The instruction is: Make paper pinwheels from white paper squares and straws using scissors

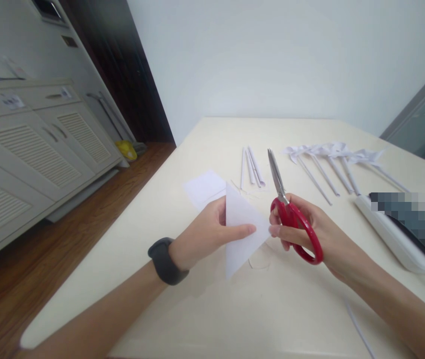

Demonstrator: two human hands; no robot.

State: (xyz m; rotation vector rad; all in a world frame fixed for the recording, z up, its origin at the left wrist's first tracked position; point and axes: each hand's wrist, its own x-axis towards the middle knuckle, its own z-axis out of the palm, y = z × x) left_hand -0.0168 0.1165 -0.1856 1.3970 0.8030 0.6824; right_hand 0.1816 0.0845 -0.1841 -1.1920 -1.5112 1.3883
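A white sheet of paper folded into a triangle [240, 219] is in my left hand [216, 224], the thumb flat on its front and the fingers hidden behind it. My right hand [298, 219] is closed around red-handled scissors [291, 219], whose blades point up and away and look closed. The right fingertips are at the triangle's right corner, seemingly touching it. Beyond my left hand, white paper squares [205, 187] lie on the table. Farther off are several rolled paper sticks [252, 167], with thin paper trimmings [250, 193] near them.
Several white paper pinwheels [332, 149] on sticks lie at the table's [182, 309] back right. A white device [392, 234] with a blurred-out screen stands at right. A thin white strip [360, 329] lies near the front edge. Cabinets [40, 149] stand at left.
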